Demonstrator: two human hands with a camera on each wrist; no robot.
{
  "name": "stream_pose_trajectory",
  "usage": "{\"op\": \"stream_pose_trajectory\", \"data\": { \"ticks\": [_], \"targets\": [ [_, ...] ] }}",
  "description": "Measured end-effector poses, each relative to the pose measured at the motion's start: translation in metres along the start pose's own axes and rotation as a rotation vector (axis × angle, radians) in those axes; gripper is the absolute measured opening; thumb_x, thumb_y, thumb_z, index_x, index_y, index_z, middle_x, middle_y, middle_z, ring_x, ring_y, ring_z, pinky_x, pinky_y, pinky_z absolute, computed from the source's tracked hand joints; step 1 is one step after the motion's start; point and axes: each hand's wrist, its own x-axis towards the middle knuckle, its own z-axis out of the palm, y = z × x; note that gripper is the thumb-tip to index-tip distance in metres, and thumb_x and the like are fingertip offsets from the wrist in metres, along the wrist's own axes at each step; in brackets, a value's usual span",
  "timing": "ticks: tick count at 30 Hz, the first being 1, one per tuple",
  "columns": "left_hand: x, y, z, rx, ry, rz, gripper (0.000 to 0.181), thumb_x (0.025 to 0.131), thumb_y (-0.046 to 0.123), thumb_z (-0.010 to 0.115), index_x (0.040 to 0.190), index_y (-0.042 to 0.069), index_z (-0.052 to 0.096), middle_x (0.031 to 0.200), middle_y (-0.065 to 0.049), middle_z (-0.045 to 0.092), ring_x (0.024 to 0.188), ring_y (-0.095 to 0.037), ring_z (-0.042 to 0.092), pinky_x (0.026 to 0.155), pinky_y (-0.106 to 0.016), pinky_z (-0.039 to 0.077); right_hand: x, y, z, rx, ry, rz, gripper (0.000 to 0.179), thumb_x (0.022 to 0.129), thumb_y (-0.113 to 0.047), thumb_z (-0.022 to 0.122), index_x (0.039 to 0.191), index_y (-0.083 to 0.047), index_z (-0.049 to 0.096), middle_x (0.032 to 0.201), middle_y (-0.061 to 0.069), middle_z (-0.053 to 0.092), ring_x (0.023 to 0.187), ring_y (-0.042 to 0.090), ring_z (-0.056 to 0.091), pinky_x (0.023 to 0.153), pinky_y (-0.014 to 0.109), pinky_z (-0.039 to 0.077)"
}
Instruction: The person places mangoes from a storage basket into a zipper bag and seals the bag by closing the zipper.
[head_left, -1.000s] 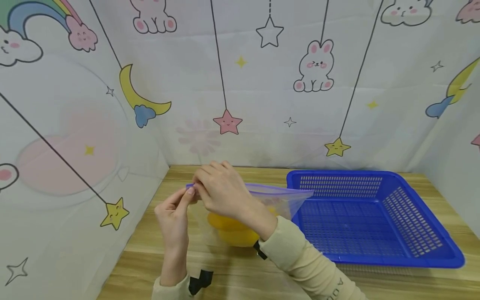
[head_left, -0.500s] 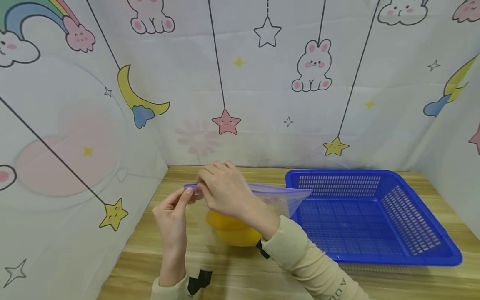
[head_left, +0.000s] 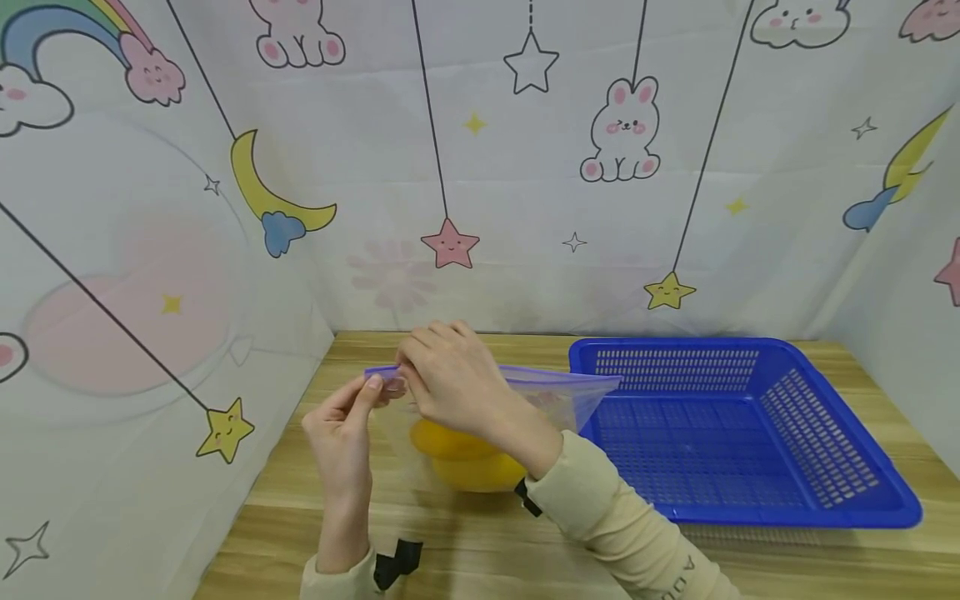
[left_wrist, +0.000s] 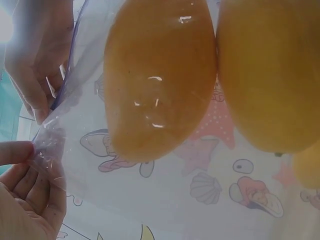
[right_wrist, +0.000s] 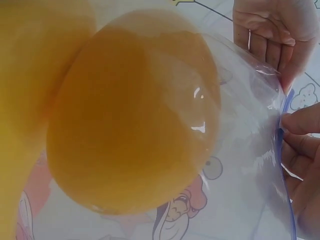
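A clear zip bag (head_left: 592, 393) with a purple zip edge stands on the table, holding several yellow mangoes (head_left: 472, 471). My left hand (head_left: 341, 429) pinches the bag's left top corner between thumb and fingers. Just to its right, my right hand (head_left: 453, 375) pinches the purple zip, its forearm crossing in front of the bag. In the left wrist view, mangoes (left_wrist: 160, 85) show through the film, printed with shells and starfish. The right wrist view shows both thumbs close together at the zip strip (right_wrist: 287, 190), with a mango (right_wrist: 135, 120) filling the middle.
A blue plastic basket (head_left: 862, 518) with perforated walls stands to the right of the bag. The wood-grain table (head_left: 277, 521) runs back to a white cloth (head_left: 525, 192) printed with cartoons, which also hangs along the left and right sides.
My right hand has shifted slightly rightward along the zip, away from the left thumb, so a bit more purple edge shows between the hands. The view has drifted slightly.
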Motion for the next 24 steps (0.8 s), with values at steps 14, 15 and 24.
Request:
{"op": "stream_pose_trajectory", "data": {
  "ticks": [14,15,24],
  "targets": [
    [-0.0010,0.0025,-0.0010,0.041,-0.011,-0.052,0.026,0.092,0.009,0.064,0.091,-0.016,0.069,0.073,0.002,0.075,0.065,-0.011,0.071,0.063,-0.020,0.055,-0.0040,0.0034,-0.0006,0.004,-0.015,0.016,0.011,0.096,-0.022,0.056,0.093,-0.019,0.066,0.095,-0.006,0.068,0.090,0.013,0.060,0.080,0.028,0.046],
    [-0.0010,0.0027,-0.0008,0.044,-0.016,-0.051,0.026,0.092,0.010,0.064,0.092,-0.016,0.069,0.074,0.002,0.075,0.066,-0.011,0.071,0.063,-0.020,0.055,-0.0042,0.0038,-0.0005,0.004,-0.015,0.017,0.011,0.096,-0.022,0.056,0.093,-0.019,0.066,0.095,-0.006,0.068,0.091,0.014,0.060,0.081,0.029,0.046],
    [-0.0010,0.0036,-0.0024,0.057,-0.019,-0.040,0.024,0.092,0.010,0.063,0.093,-0.013,0.070,0.075,0.002,0.075,0.067,-0.011,0.070,0.064,-0.020,0.055,-0.0050,0.0043,-0.0017,-0.001,-0.013,0.012,0.013,0.097,-0.023,0.055,0.093,-0.018,0.066,0.093,-0.006,0.067,0.089,0.014,0.059,0.080,0.029,0.046]
  ]
}}
